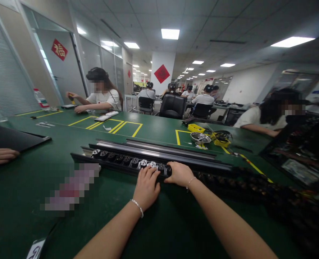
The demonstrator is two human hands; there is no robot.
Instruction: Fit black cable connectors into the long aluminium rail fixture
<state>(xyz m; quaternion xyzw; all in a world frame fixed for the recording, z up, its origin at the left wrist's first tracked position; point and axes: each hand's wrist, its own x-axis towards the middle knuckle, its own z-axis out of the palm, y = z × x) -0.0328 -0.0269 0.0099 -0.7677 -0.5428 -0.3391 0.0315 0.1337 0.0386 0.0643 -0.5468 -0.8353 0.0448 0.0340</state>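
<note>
A long black channel [86, 158] lies across the green table in front of me, with a row of socket modules [135, 162] set along it, mostly black with a couple looking white. My left hand [147, 185] rests on the near edge of this row, its fingers stretched over the modules. At the row's right end my right hand [180, 174] has thumb and fingers closed around a black socket module [166, 171]. Part of that module is hidden by the hand. Silvery bracelets circle both wrists.
Black rails [159, 153] lie just behind the channel. Dark parts [256, 183] are heaped on the right. Further back stand a metal bowl [200, 137] and a yellow bin [195, 128]. Another person's hand [3, 157] is at the left edge; co-workers sit across and at right.
</note>
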